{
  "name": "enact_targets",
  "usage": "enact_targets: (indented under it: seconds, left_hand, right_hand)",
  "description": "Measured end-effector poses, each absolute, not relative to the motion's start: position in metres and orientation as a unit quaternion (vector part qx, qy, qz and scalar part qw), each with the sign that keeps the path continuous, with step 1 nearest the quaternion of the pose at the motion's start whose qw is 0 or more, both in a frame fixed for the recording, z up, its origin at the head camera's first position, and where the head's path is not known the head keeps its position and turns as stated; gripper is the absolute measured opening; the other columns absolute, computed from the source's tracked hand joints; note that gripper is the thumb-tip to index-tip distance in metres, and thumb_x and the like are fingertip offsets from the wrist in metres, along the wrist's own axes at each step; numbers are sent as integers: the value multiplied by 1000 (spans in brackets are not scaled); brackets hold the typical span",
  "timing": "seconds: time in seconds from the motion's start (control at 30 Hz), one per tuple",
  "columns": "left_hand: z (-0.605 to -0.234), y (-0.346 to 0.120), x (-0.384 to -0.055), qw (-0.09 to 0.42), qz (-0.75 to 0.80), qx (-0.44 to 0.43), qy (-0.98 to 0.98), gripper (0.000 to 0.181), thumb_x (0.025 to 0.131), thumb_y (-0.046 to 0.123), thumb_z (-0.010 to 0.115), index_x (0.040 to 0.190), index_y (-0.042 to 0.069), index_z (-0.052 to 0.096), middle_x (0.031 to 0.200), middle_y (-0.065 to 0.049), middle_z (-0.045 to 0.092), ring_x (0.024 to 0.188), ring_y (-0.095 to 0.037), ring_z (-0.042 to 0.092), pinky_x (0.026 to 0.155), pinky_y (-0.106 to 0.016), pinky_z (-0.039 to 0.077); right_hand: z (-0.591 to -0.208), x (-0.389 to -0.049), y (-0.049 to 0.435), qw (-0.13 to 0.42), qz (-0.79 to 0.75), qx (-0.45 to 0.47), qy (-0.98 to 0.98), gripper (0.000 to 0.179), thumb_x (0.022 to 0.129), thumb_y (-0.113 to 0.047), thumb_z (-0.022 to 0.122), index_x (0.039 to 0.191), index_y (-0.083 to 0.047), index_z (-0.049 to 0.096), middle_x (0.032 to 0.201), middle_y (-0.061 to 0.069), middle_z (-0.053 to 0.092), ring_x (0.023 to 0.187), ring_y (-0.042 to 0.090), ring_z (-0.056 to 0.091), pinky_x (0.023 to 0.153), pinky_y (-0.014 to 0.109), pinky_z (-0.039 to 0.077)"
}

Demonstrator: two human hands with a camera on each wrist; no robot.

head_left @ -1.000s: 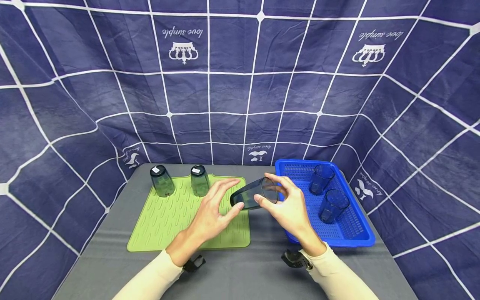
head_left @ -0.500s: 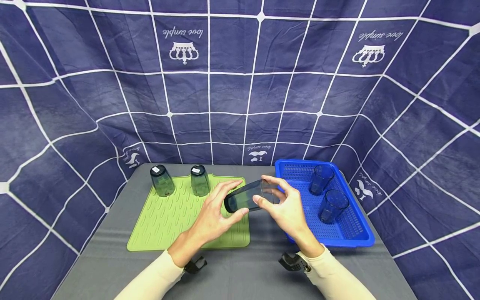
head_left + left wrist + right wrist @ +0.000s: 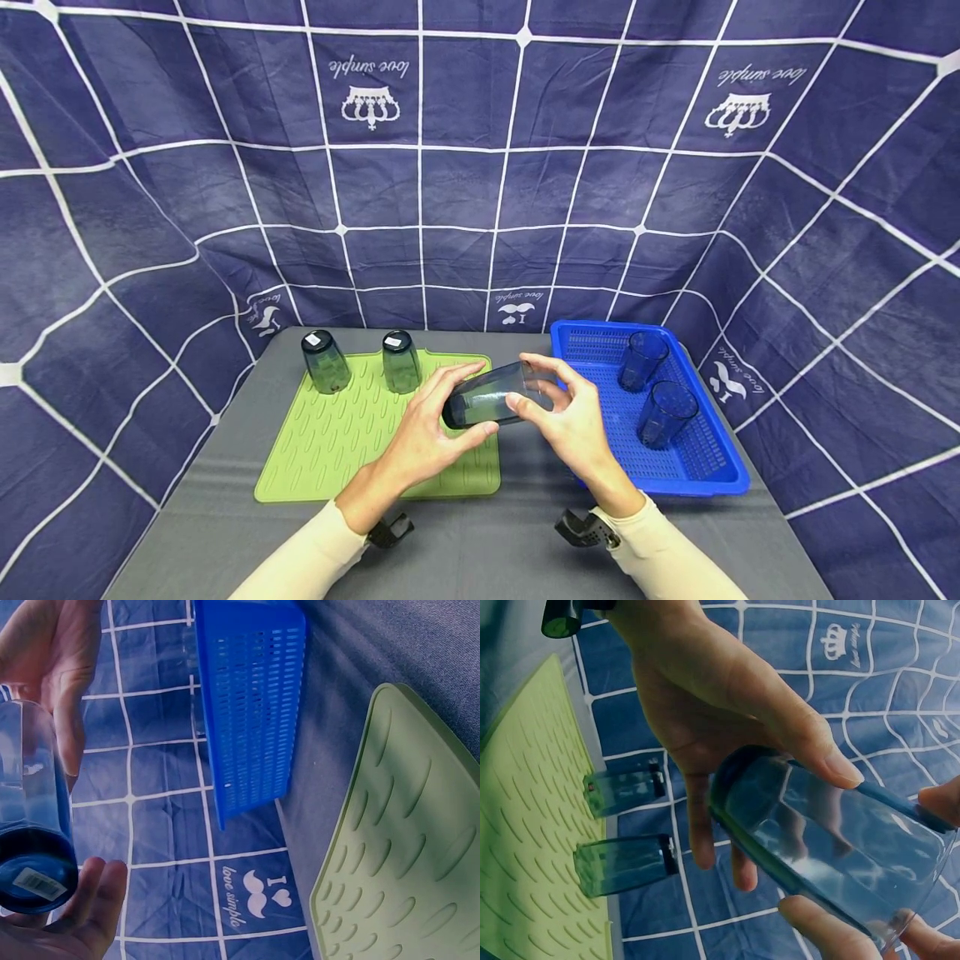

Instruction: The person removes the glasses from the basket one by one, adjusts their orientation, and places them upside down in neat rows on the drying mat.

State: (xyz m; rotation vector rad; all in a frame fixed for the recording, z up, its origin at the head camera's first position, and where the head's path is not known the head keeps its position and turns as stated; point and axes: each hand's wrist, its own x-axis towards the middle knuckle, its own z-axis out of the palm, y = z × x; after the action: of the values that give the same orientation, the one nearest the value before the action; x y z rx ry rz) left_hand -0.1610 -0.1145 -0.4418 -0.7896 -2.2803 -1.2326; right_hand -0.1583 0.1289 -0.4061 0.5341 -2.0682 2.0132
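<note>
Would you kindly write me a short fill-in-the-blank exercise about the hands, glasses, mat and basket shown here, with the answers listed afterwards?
1. The left hand and right hand hold a glass, its base nearer the ____ hand.
2. Two upturned glasses stand on a mat coloured ____.
3. The upright glasses inside the basket number ____.
4. Seen from the head camera, the basket lies to the mat's ____.

Missing words: left; green; two; right.

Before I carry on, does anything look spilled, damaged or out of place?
Only the blue backdrop stands out: in the head view, its crowns and lettering appear upside down. I see no spill. The glass tilted between the left hand and right hand shows no obvious crack.
</note>
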Motion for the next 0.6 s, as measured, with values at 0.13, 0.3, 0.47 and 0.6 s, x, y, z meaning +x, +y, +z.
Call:
enact_targets:
  seconds: [0.13, 0.3, 0.47, 0.6]
  left_hand:
    - [-442, -115, -161, 214, -451, -286, -818, 83, 93, 33, 99, 167, 28, 61, 161, 2, 69, 148, -21, 69, 122, -42, 57]
    - [-441, -115, -161, 218, -468, -286, -807, 85, 91, 31, 101, 166, 28, 61, 158, 4, 72, 143, -20, 72, 116, -35, 58]
    - [-441, -114, -161, 227, -495, -288, -787, 89, 87, 26, 104, 166, 26, 61, 157, 2, 74, 142, -23, 74, 117, -27, 57]
    - [-439, -113, -161, 229, -525, -288, -768, 91, 85, 21, 105, 165, 25, 62, 155, -1, 76, 140, -24, 75, 113, -21, 59]
  right_hand:
    - [-408, -159, 128, 91, 707, 167, -681, 58, 93, 6, 85, 149, 5, 71, 149, 17, 70, 114, 12, 81, 90, 27, 72]
    - [-410, -159, 127, 48, 755, 136, -640, 63, 96, 7, 79, 156, 8, 63, 138, 5, 70, 107, 9, 84, 74, 30, 72]
    - [-412, -159, 124, 21, 790, 122, -600, 63, 97, 7, 75, 158, 12, 58, 133, 4, 71, 107, 12, 84, 76, 35, 73]
    - [-412, -158, 122, 17, 802, 117, -585, 61, 98, 5, 73, 156, 14, 58, 134, 6, 71, 106, 14, 83, 78, 37, 74]
